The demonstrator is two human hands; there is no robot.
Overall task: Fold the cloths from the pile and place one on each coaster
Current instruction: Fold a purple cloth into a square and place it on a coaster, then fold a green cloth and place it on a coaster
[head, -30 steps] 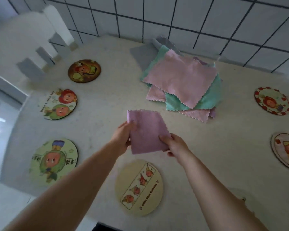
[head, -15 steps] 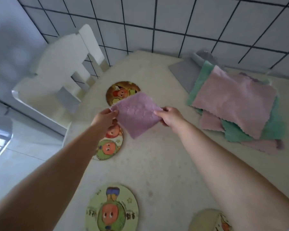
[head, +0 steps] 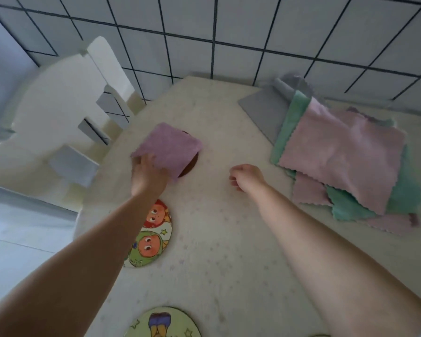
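The head view looks down on a pale speckled table [head: 216, 239] set against a white tiled wall [head: 229, 32], with a white chair [head: 58, 105] off its left edge.

The left hand [head: 147, 176] reaches to the far left part of the table and pinches the near corner of a folded purple cloth [head: 168, 148]. That cloth lies over a dark round coaster [head: 191, 164], of which only the right rim shows from under it. Whether the cloth already rests fully on the coaster or is partly held up, the blur does not let me tell.

The right hand [head: 247, 177] hangs over bare table to the right of the cloth, well apart from it, fingers loosely curled and holding nothing.

The cloth pile [head: 345, 161] sits at the far right of the table: a pink cloth on top, green, pink and grey ones fanned out beneath, all unfolded.

Nearer the person, a cartoon coaster [head: 153, 237] with red and green figures lies partly under the left forearm, uncovered. A pale green coaster [head: 163, 322] is cut off by the bottom edge, also uncovered.
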